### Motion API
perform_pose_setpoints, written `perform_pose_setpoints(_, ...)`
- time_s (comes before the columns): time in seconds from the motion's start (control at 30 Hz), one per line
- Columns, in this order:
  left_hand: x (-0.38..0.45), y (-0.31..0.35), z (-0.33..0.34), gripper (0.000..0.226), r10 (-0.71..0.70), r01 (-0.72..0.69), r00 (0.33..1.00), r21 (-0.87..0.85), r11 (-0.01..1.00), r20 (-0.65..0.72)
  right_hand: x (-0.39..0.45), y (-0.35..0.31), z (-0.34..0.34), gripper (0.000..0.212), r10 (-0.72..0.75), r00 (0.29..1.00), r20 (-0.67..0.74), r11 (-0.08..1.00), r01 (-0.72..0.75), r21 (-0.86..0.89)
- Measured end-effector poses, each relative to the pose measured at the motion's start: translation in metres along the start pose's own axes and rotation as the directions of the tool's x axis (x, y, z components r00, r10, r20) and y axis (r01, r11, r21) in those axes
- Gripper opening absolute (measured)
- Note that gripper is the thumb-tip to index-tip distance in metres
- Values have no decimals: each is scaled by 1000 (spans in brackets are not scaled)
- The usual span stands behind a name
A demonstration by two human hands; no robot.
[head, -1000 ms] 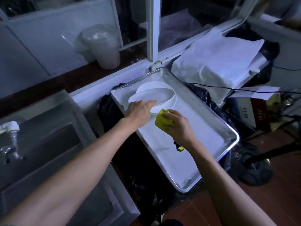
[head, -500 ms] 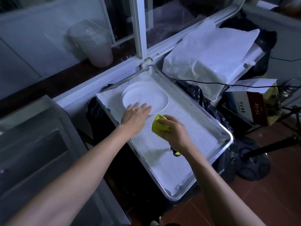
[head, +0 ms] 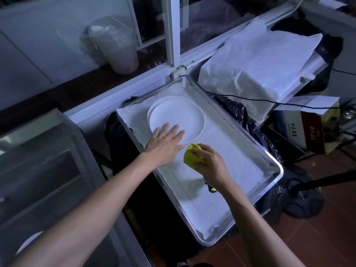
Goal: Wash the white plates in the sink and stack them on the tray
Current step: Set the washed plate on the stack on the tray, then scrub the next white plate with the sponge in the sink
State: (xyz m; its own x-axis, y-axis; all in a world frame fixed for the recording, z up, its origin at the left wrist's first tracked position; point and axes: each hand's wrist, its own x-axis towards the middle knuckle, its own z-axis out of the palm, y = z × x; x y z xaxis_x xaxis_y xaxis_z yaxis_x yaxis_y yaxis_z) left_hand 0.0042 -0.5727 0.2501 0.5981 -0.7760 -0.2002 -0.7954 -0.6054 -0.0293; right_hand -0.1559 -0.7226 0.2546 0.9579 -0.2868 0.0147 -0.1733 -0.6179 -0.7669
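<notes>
1. Head view: my left hand (head: 163, 145) lies flat, fingers straight on the near rim of the stacked round white plates (head: 176, 118), which sit just beyond my fingertips on the cloth-lined metal tray (head: 277, 170). My right hand (head: 210, 164), just beside, grips a crumpled yellow sponge (head: 189, 156).
2. A second ago the top plate was tilted in my grip; now it lies flat.

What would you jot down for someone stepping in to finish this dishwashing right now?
Left hand: fingers straight, resting flat on the top white plate.
Right hand: its grip is curled round a yellow sponge, over the tray's liner.
Plates: a stack of at least two at the far end of the metal tray.
Done: those plates are stacked.
Left: a pale round shape shows in the sink at bottom left, possibly another plate to wash and stack.
</notes>
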Motion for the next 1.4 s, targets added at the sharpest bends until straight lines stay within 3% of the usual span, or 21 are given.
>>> perform_pose_setpoints(0.13, 6, -6, -6, 61, -4, 4, 1000, -7, 1000, -2, 0, 2, 0, 43, 5, 1000, 4, 1000, -5, 1)
perform_pose_setpoints(0.27, 14, -11, -12, 59, -39, 38, 999, -134, 990, -4, -1, 1, 1, 43, 17, 1000, 3, 1000, -17, 13)
perform_pose_setpoints(0.53, -7, -17, -10, 46, -44, 22, 993, -188, 982, -110, -10, -9, 11, 41, 32, 998, -51, 999, -30, 40)
perform_pose_setpoints(0.77, -87, -36, 0, 23, -75, -9, 928, -225, 974, -365, -13, -44, 45, 43, -18, 990, -139, 999, 25, 46)
perform_pose_setpoints(0.83, -117, -48, 8, 15, -123, 44, 937, -237, 971, -328, -13, -63, 62, 41, -59, 988, -144, 996, 68, 59)
perform_pose_setpoints(1.03, -228, -101, 49, 22, -291, 197, 923, -342, 919, -253, -21, -135, 135, 49, -184, 983, -26, 981, 185, 51)
perform_pose_setpoints(1.13, -295, -130, 76, 21, -392, 282, 897, -423, 861, -202, -30, -178, 184, 50, -235, 970, 66, 972, 234, 16)
perform_pose_setpoints(1.23, -368, -158, 103, 29, -519, 447, 853, -439, 780, -54, -43, -220, 239, 49, -333, 933, 137, 943, 328, 58)
perform_pose_setpoints(1.4, -481, -200, 155, 35, -749, 624, 657, -619, 477, 86, -69, -281, 335, 52, -376, 864, 333, 924, 374, 73)
